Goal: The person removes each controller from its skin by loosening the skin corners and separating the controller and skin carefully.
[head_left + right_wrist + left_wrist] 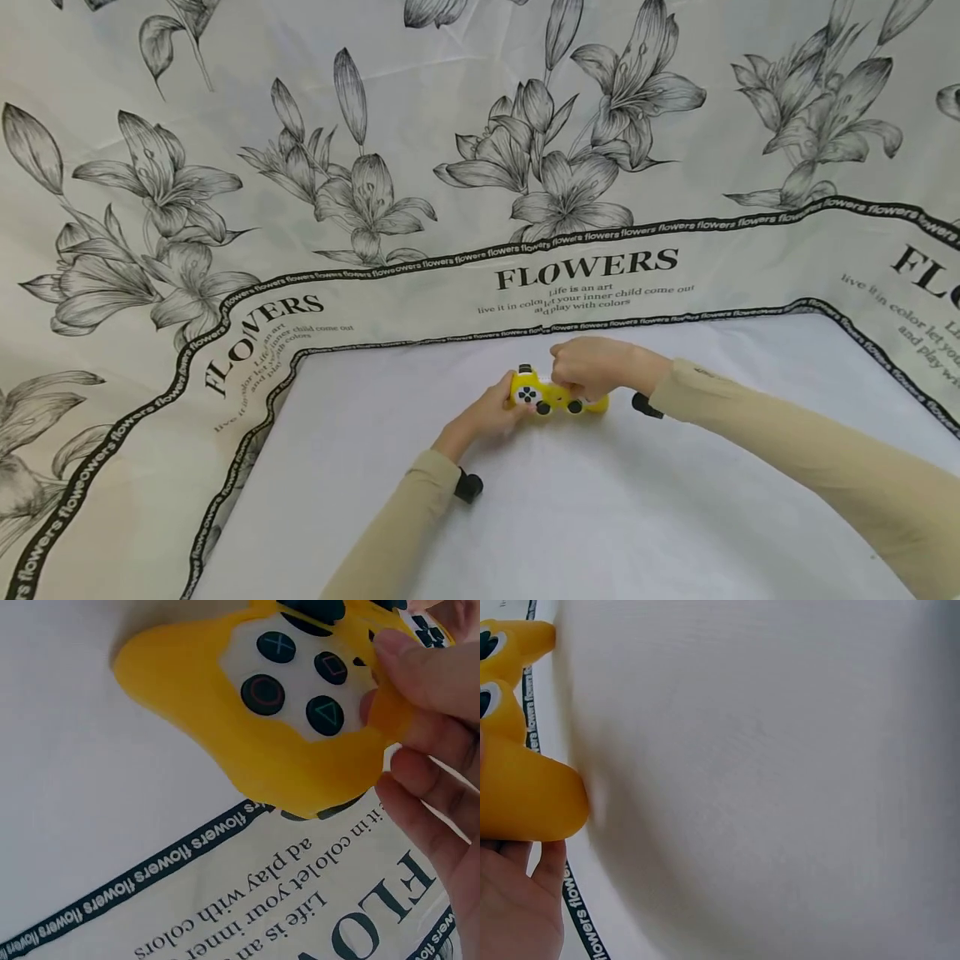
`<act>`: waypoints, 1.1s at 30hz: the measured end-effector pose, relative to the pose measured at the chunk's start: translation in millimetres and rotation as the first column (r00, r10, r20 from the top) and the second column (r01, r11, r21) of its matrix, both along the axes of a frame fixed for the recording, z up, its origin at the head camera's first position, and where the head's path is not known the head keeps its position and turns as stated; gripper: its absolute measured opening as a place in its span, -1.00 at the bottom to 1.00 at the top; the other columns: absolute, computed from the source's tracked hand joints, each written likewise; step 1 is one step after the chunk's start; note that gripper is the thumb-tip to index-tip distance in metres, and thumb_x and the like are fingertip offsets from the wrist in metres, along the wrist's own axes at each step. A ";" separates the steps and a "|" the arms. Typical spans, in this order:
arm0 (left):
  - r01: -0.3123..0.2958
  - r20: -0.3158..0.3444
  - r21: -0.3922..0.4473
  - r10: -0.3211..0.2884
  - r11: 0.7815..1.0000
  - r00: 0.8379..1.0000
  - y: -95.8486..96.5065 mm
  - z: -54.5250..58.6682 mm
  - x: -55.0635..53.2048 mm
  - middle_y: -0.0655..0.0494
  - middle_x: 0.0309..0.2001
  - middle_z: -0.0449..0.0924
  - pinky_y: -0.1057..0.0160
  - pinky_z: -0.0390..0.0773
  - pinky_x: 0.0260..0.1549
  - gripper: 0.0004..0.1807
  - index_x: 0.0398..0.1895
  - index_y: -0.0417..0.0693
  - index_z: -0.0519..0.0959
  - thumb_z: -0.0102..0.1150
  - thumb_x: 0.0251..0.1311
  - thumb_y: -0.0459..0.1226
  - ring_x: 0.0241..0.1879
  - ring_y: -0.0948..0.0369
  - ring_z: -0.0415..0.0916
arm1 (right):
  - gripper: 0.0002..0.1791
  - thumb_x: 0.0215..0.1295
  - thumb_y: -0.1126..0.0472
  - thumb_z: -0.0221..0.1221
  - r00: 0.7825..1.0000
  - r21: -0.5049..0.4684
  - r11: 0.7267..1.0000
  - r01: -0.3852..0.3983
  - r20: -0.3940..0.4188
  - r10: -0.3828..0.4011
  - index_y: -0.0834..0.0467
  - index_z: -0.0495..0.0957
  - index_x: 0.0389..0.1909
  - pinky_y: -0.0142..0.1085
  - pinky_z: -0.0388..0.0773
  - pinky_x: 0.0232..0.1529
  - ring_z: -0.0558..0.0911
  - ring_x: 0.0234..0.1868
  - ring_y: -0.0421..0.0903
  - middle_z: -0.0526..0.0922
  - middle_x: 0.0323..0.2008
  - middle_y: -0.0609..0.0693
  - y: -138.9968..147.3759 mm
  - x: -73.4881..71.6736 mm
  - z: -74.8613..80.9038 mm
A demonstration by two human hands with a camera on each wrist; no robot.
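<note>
A yellow game controller (557, 394) is held just above the white table, with white button areas and black sticks. It looks as if a soft yellow cover wraps it. My left hand (491, 412) grips its left handle; in the left wrist view, fingers show below a rounded yellow handle (529, 791). My right hand (592, 365) is at the top edge, right of the middle. In the right wrist view, its thumb and index finger pinch a raised yellow edge of the cover (391, 705), beside the cross, square, circle and triangle buttons (262, 694). The controller's underside is hidden.
White cloth covers the table (600, 517). Behind it hangs a curtain (420, 300) with flower drawings and black lettered bands, its lower band along the table's back edge. A black wrist device (468, 486) sits under the left cuff, another (647, 405) under the right.
</note>
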State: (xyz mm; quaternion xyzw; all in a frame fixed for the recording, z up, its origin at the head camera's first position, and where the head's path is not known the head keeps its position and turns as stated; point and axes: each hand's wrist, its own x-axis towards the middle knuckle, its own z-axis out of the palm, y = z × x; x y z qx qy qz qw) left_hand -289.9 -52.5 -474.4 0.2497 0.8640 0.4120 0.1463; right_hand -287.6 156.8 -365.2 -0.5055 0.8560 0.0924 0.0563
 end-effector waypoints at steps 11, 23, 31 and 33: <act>0.020 -0.015 -0.011 -0.020 1.000 1.000 3.2 4.8 -3.5 0.05 -0.17 0.51 0.32 0.44 -0.11 -0.59 0.09 -0.13 0.28 0.18 0.28 -0.22 -0.25 0.27 0.38 | -0.79 0.11 0.25 0.34 0.989 -0.200 0.979 0.025 0.146 0.004 0.02 0.51 -0.60 -0.31 0.47 -0.16 0.39 -0.44 -0.29 0.51 -0.59 -0.26 16.2 -5.3 -7.0; 0.027 -0.007 -0.023 -0.027 0.999 1.000 -0.2 -0.1 -3.6 0.08 -0.16 0.52 0.32 0.45 -0.07 -0.54 0.13 -0.11 0.28 0.19 0.27 -0.16 -0.23 0.29 0.40 | -0.85 0.10 0.10 0.34 0.991 -0.221 0.975 0.010 0.135 0.020 -0.01 0.55 -0.49 -0.35 0.26 -0.20 0.39 -0.44 -0.38 0.56 -0.50 -0.29 19.5 -13.2 -10.4; 0.075 -0.024 -0.041 -0.076 0.996 0.997 -3.8 3.3 -4.3 0.09 -0.15 0.52 0.33 0.45 -0.04 -0.55 0.12 -0.09 0.26 0.17 0.28 -0.15 -0.22 0.29 0.41 | -0.81 0.06 0.17 0.38 0.997 -0.162 0.986 -0.032 0.069 0.044 -0.03 0.52 -0.53 -0.36 0.17 -0.24 0.33 -0.45 -0.31 0.47 -0.56 -0.27 17.2 -16.8 -7.0; 0.085 -0.024 -0.025 -0.086 0.996 0.996 -3.6 4.0 -4.6 0.08 -0.14 0.53 0.33 0.45 -0.03 -0.55 0.12 -0.09 0.26 0.17 0.28 -0.17 -0.21 0.29 0.41 | -0.79 0.03 0.18 0.40 0.998 -0.156 0.987 -0.049 0.041 0.056 -0.03 0.51 -0.55 -0.37 0.15 -0.26 0.31 -0.47 -0.31 0.46 -0.57 -0.26 17.7 -17.6 -5.3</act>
